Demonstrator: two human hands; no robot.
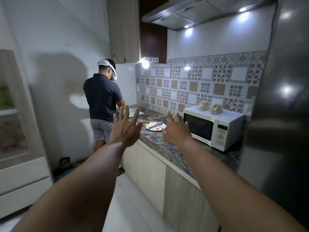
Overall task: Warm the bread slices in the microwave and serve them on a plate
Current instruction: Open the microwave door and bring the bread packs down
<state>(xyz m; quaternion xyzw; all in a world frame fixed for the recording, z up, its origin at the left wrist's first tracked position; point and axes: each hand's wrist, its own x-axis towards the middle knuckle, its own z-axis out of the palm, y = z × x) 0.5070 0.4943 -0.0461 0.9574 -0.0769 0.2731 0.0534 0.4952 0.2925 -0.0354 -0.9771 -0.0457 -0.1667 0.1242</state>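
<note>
Biggest thing here is the tall shiny steel fridge [284, 97] filling the right side, and the long brown marble-pattern desk [167, 148] runs from it away to the far left. Another person in a dark polo shirt [102, 97] is at the far end of it, back to me, busy with their own stuff.

The boxy white microwave [212, 126] sits on the desk right beside the fridge. Door's shut and the window is dark, so no clue what's inside.

My left hand [125, 129] and right hand [175, 129] are both stretched out in the air at the desk's near edge, fingers [125, 114] spread wide, holding nothing. The right one's near the microwave door, which makes sense if opening it comes first.

The round white plate with coloured dots [151, 128] is just left of the microwave, handy for serving I guess. Only a dark-handled utensil [153, 126] lies on it, no bread yet.

Two small tan packets [204, 105] stand on top of the microwave. Pretty sure that's the bread, but they're too small to swear by.
</note>
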